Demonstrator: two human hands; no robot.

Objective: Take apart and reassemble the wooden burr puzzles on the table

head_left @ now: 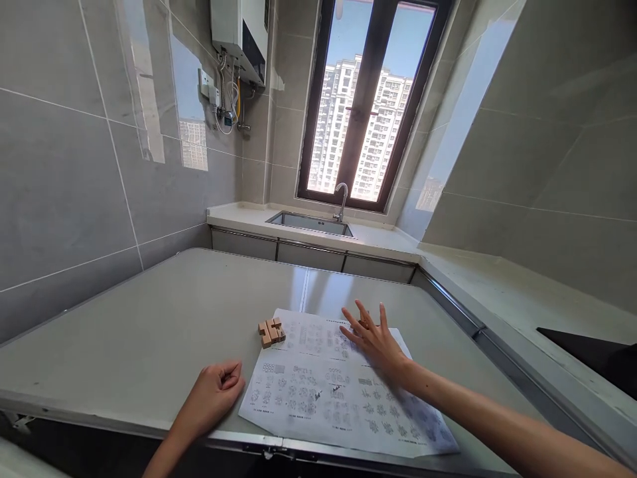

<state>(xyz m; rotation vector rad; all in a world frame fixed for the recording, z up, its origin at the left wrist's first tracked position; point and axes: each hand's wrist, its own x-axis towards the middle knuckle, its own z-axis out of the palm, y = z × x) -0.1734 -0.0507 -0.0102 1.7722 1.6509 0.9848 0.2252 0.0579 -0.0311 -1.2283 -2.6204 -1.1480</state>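
A large printed sheet (pixel 318 362) with rows of small diagrams lies on the folding table. On its upper left corner sits a small cluster of interlocked wooden puzzle pieces (pixel 271 332). My right hand (pixel 375 338) is stretched over the sheet's upper right, fingers spread. Partly hidden behind those fingers is another small wooden piece (pixel 367 316); whether my fingers touch it I cannot tell. Left of the sheet, near the table's front edge, my left hand (pixel 212 396) rests on the tabletop, its fingers curled in and nothing visible in them.
The pale table (pixel 164 318) has a seam and a metal front edge. Beyond it runs a counter with a sink (pixel 311 224) and a faucet (pixel 341 199) under a window. Another counter (pixel 502 292) borders the right side, with a dark panel (pixel 587 358) on it.
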